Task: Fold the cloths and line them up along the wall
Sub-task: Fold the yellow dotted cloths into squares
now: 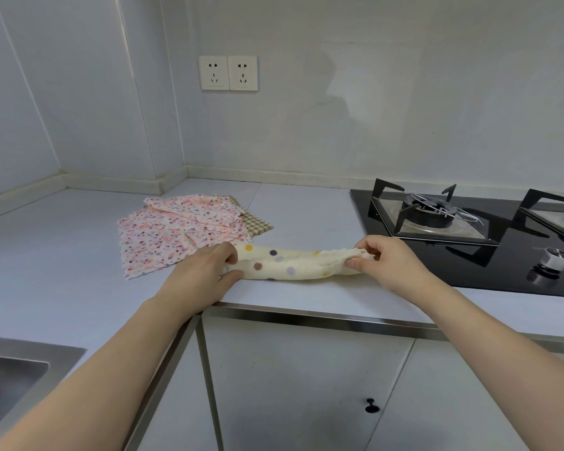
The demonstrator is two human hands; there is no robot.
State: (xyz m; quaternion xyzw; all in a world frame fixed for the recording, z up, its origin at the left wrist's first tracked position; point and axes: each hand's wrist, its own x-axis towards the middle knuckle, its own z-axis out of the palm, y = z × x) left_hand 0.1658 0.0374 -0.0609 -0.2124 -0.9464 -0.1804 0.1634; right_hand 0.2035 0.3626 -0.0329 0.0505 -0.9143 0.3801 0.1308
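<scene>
a: where's your cloth?
b: on the pale smooth bench (306, 203), near its front edge: the soft cream dotted cloth (293, 266), a long band. your left hand (199, 275) and right hand (391, 262) each pinch an end.
a: keep it taut, edges matched. the thin pink floral cloth (176, 232) lies unfolded behind.

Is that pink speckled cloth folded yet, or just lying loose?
Not folded. The pink speckled cloth lies spread and rumpled on the counter, partly over a checked cloth.
</scene>
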